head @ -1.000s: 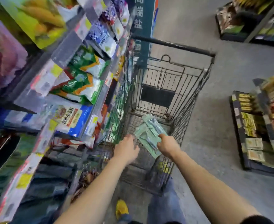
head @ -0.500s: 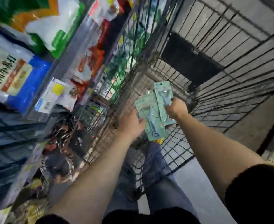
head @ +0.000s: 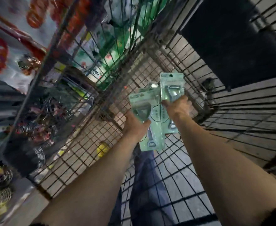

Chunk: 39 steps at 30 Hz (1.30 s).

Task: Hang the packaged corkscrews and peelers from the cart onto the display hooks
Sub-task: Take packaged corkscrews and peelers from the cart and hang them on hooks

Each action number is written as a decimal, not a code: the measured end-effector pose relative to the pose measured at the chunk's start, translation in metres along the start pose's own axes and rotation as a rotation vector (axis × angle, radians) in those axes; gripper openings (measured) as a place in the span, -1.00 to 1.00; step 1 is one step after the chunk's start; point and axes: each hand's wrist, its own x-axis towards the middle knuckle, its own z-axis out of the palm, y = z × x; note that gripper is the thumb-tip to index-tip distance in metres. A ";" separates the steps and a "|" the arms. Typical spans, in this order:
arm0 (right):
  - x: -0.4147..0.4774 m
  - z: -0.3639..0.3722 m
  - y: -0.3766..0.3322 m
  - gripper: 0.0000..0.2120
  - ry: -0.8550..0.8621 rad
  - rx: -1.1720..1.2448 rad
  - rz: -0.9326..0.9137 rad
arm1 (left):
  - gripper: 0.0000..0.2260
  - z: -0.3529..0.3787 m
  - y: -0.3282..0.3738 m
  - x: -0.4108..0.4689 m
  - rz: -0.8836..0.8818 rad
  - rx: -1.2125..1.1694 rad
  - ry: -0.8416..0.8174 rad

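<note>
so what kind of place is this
Most likely a shop aisle. A wire shopping cart stands against shelves of bagged goods, blurred here, and each hand, left hand and right hand, holds carded green retail packages.

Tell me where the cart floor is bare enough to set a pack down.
Bare mesh of the cart floor left of the left hand, and beyond the green packs toward the black panel. Crowded where both hands, including the right hand, grip packs.

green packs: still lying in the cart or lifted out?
Lifted, but still over the cart. The left hand and right hand each hold green packs above the cart mesh floor, none resting on it.
</note>
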 end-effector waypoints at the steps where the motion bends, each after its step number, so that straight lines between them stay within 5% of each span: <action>1: 0.002 0.000 0.001 0.02 0.010 -0.030 0.010 | -0.42 0.002 -0.003 0.004 -0.014 -0.037 -0.005; 3: 0.003 -0.004 0.003 0.15 0.027 -0.072 0.032 | -0.47 0.004 -0.005 0.004 -0.014 -0.119 -0.003; 8: -0.004 -0.019 0.018 -0.23 -0.071 0.273 0.088 | -0.38 -0.004 -0.016 -0.014 -0.065 -0.217 0.039; 14: -0.063 -0.027 0.023 -0.11 -0.123 0.459 -0.036 | -0.52 -0.034 -0.029 -0.039 -0.079 -0.229 0.140; 17: -0.096 -0.043 0.019 -0.25 -0.117 0.519 -0.062 | -0.54 -0.057 -0.028 -0.061 -0.059 -0.268 0.136; 23: -0.195 -0.083 0.011 -0.56 -0.242 0.632 -0.144 | -0.36 -0.120 -0.017 -0.131 0.143 -0.290 0.156; 26: -0.251 -0.099 0.009 -0.69 -0.239 0.684 -0.226 | -0.51 -0.153 -0.017 -0.171 0.231 -0.296 0.137; 35: -0.426 -0.127 0.035 -0.65 -0.110 0.830 -0.447 | -0.73 -0.254 -0.055 -0.293 0.658 -0.234 0.104; 39: -0.498 -0.138 0.039 -0.66 -0.104 0.844 -0.575 | -0.68 -0.303 -0.074 -0.345 0.790 -0.297 0.096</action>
